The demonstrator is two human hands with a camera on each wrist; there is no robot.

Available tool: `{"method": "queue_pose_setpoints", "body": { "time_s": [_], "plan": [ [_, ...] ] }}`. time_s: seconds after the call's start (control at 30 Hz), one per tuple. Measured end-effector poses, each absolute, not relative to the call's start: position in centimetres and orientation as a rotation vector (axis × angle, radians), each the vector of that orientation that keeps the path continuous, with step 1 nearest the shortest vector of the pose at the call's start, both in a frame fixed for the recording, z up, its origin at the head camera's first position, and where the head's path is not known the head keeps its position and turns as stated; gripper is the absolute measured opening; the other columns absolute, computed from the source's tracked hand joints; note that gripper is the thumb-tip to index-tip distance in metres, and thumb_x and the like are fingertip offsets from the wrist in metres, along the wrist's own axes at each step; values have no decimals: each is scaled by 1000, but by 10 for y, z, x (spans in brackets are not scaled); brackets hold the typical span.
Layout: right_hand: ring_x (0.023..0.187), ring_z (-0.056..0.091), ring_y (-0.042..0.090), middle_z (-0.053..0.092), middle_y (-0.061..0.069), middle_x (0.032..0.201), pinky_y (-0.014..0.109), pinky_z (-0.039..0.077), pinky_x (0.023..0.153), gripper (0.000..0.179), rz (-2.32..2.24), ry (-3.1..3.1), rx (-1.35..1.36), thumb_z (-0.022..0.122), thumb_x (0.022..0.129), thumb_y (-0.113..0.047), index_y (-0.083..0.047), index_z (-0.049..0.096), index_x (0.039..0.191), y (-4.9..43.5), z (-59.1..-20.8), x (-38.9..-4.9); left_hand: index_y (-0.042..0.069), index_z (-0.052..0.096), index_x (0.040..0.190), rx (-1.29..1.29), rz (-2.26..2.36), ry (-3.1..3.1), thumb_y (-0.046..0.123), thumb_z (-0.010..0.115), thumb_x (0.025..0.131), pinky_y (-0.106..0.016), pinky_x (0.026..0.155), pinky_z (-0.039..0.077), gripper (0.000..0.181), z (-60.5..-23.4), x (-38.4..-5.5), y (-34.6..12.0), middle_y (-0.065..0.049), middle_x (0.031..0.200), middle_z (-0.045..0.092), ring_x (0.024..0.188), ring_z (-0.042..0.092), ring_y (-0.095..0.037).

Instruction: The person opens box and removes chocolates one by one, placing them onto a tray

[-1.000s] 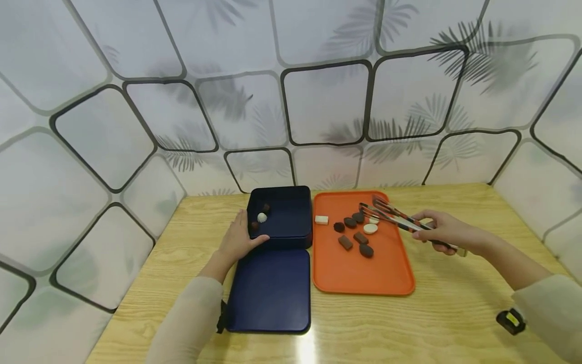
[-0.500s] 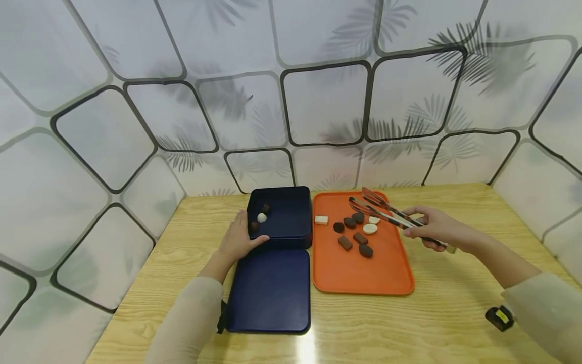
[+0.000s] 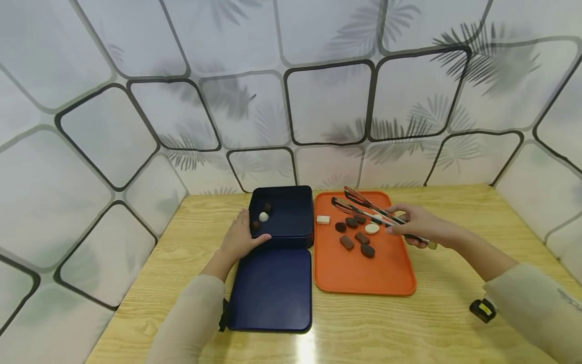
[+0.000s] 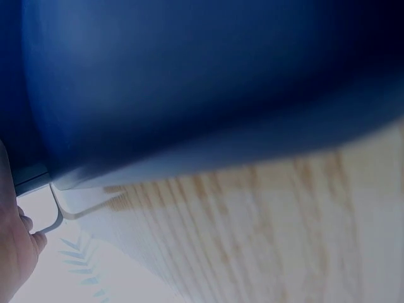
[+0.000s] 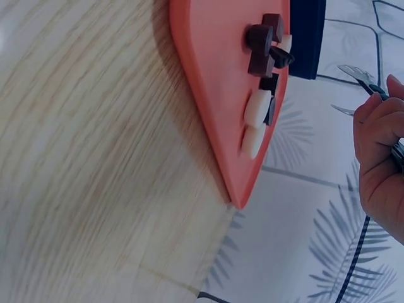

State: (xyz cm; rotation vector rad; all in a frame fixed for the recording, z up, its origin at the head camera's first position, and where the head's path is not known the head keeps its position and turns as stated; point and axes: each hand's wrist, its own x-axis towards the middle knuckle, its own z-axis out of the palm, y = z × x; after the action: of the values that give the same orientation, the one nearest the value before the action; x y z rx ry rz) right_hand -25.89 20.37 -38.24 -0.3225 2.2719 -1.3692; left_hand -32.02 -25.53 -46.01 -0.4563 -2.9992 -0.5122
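Note:
My left hand (image 3: 238,237) rests against the left front corner of a dark blue tin box (image 3: 295,243), fingers along its side and thumb on the front rim. Inside lie a white round chocolate (image 3: 263,217) and two brown ones. My right hand (image 3: 418,222) grips a pair of tongs (image 3: 370,205), whose spread, slotted ends hover above the orange tray (image 3: 364,280) with nothing between them. The tray bears several chocolates: a white block (image 3: 323,220), a white oval (image 3: 372,229), brown bars (image 3: 347,242) and dark ovals (image 3: 367,251). The tongs and hand partly cover the rear right pieces.
A flat blue lid (image 3: 273,293) lies in front of the box, left of the tray. Wooden tabletop (image 3: 354,328) runs around them, with a patterned wall covering (image 3: 327,106) behind. A small black device (image 3: 483,310) is beside the right sleeve.
My right hand has carried the tongs leftward over the tray, bringing their ends above its upper left part. The left hand and the chocolates stay in place.

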Motion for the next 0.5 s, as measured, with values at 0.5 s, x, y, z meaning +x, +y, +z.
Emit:
{"method": "queue_pose_setpoints", "body": {
  "time_s": [0.5],
  "plan": [
    [37,38,11,51,1,56,26,37,39,65,-1293,2238,-418,68,88,-29,-4,34,137,150,-360,-285,-12,14,146,-431,-444,-3014,59,62,83,-52,113,19,106,-458,-322,-254,-30,152,17,142,18,-40]
  ]
}}
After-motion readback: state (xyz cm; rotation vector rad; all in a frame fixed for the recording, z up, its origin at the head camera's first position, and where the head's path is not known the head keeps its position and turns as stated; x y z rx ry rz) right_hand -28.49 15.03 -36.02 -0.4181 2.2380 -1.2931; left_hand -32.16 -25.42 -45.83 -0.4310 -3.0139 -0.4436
